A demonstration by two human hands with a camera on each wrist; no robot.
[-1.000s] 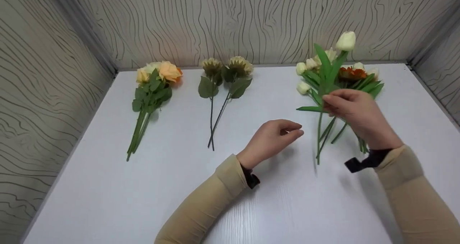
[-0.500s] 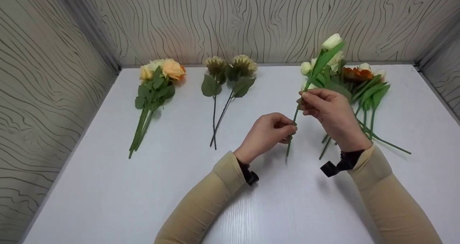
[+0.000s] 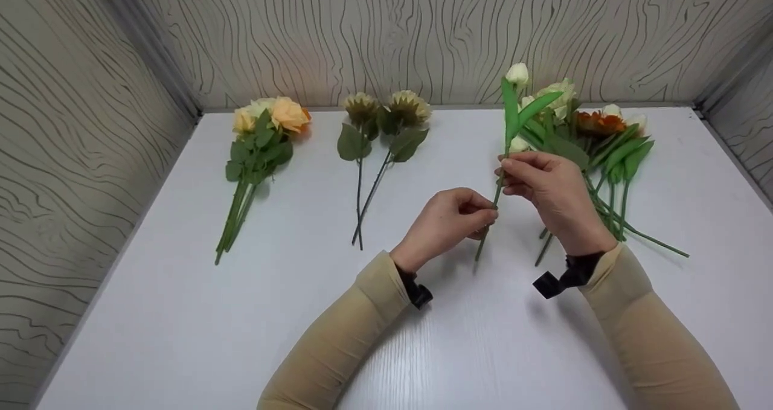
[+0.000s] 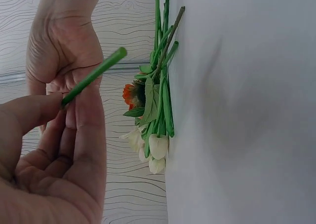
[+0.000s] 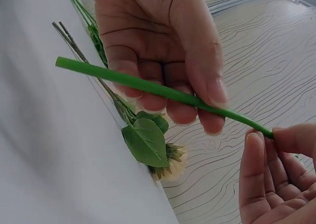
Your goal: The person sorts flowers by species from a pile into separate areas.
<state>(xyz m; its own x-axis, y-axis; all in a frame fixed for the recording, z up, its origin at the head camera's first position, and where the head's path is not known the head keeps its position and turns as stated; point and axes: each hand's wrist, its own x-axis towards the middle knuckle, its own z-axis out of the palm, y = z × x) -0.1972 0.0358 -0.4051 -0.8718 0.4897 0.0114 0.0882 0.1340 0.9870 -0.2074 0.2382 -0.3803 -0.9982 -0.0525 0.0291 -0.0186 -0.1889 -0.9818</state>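
White tulip [image 3: 511, 114], stem slanting, bloom uppermost

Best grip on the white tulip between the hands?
I'd pinch the white tulip on its bare stem just below the leaves, from the right, like the right hand: the stem there is slim, tilted and clear of the table, while the leaves spread above.

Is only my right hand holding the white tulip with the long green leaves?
No, the left hand also pinches the slender green stem of the white tulip, below the right hand.
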